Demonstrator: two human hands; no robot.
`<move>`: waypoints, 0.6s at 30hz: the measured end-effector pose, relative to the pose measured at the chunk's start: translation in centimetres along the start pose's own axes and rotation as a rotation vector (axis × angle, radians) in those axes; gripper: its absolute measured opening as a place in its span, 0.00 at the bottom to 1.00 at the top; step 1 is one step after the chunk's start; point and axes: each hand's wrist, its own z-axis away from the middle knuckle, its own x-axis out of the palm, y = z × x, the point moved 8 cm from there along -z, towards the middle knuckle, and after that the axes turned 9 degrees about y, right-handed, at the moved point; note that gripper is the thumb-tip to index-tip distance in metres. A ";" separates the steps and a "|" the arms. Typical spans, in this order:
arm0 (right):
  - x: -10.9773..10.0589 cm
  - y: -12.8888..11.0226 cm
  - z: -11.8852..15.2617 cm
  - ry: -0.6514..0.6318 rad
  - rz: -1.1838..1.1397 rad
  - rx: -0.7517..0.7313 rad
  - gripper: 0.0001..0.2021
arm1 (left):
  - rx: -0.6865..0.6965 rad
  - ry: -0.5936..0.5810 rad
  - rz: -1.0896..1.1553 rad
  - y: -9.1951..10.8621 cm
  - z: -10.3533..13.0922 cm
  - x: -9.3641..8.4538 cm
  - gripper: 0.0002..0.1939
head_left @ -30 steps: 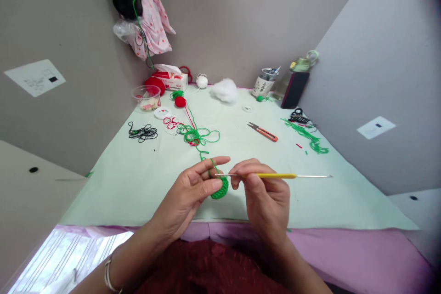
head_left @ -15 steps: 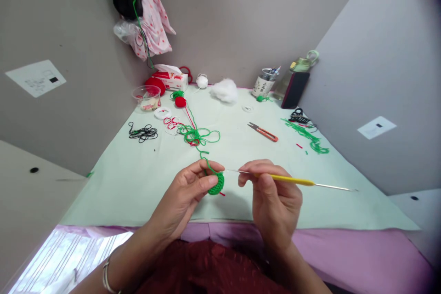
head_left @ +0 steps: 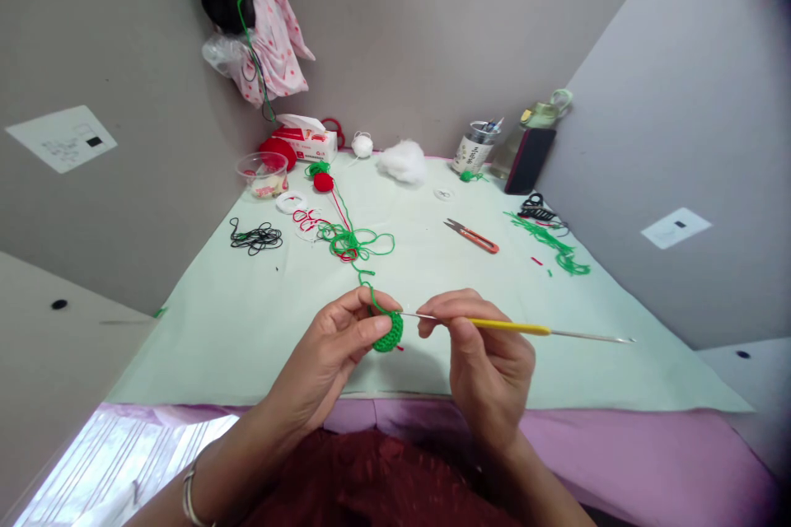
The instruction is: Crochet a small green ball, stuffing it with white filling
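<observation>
Pinched between the thumb and fingers of my left hand (head_left: pixel 343 338) is a small round green crochet piece (head_left: pixel 388 334). Green yarn (head_left: pixel 366 273) runs from my left fingers up to a loose tangle on the table. My right hand (head_left: pixel 485 354) is closed on a crochet hook (head_left: pixel 507 326) with a yellow handle and metal at both ends. The hook's left tip meets the upper edge of the green piece; whether it is inside a stitch is too small to tell. A short red yarn end shows beside the piece.
Ahead lie tangled green and red yarn (head_left: pixel 346 243), black cord (head_left: pixel 255 237) and orange-handled thread snips (head_left: pixel 473 236). Cut green strands (head_left: pixel 565 255) and black scissors (head_left: pixel 535 207) are at the right. Along the back stand a tissue box (head_left: pixel 315 144), white stuffing (head_left: pixel 403 162), a pen cup (head_left: pixel 473 150) and a phone (head_left: pixel 530 162).
My right hand has moved a little to the left with the crochet hook, bringing its tip to the green piece. My left hand has hardly moved.
</observation>
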 end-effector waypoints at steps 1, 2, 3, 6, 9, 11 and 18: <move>0.0 -0.1 0.0 0.000 0.011 -0.009 0.11 | 0.002 0.000 -0.004 0.0 0.0 0.0 0.07; -0.1 -0.1 0.0 0.005 0.018 -0.016 0.11 | 0.004 0.000 -0.008 0.1 0.0 0.0 0.07; -0.2 -0.2 -0.1 0.013 0.018 -0.020 0.10 | 0.006 0.002 -0.011 0.1 0.0 0.0 0.08; -0.5 -0.3 -0.2 0.041 0.002 -0.021 0.10 | 0.010 0.001 -0.003 0.1 -0.1 0.0 0.08; -0.4 -0.2 -0.2 0.030 0.001 -0.012 0.10 | 0.004 -0.014 -0.002 0.1 0.0 0.1 0.07; -0.3 -0.1 -0.1 0.016 -0.001 -0.007 0.10 | 0.001 -0.022 -0.010 0.1 0.0 0.2 0.06; -0.2 0.0 0.0 -0.004 0.010 -0.002 0.10 | -0.004 -0.028 -0.014 0.0 0.0 0.1 0.06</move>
